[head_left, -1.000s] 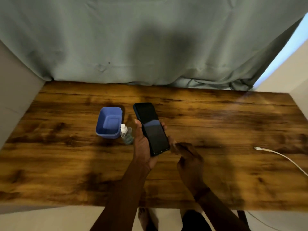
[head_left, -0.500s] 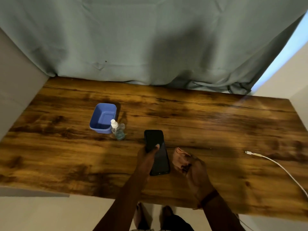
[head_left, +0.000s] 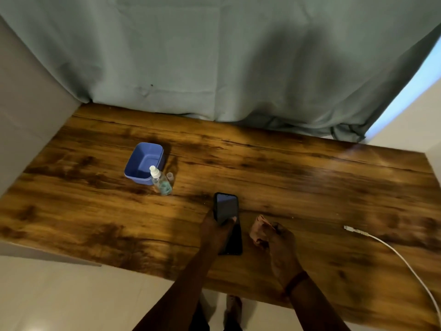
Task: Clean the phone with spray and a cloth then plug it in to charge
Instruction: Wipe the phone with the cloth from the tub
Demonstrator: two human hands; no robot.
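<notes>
A black phone (head_left: pixel 226 207) lies screen up low over the wooden table (head_left: pixel 298 187), near its front edge. My left hand (head_left: pixel 216 231) grips its left side with the thumb across the screen. Just right of it, my right hand (head_left: pixel 280 244) is closed on a crumpled brownish cloth (head_left: pixel 260 229). A small clear spray bottle (head_left: pixel 160 180) with a white nozzle stands farther back and left, its clear cap (head_left: pixel 170 176) beside it. A white charging cable (head_left: pixel 381 244) lies at the right, with its plug (head_left: pixel 349 228) pointing left toward the hands.
A blue plastic tub (head_left: pixel 136 163) stands behind the spray bottle. A grey-green curtain (head_left: pixel 214 68) hangs along the table's far edge. Pale walls flank the table on both sides. The floor and my feet show below the near edge.
My left hand has lowered the phone from a raised, tilted hold down to the table near the front edge. My right hand with the cloth has stayed just right of it.
</notes>
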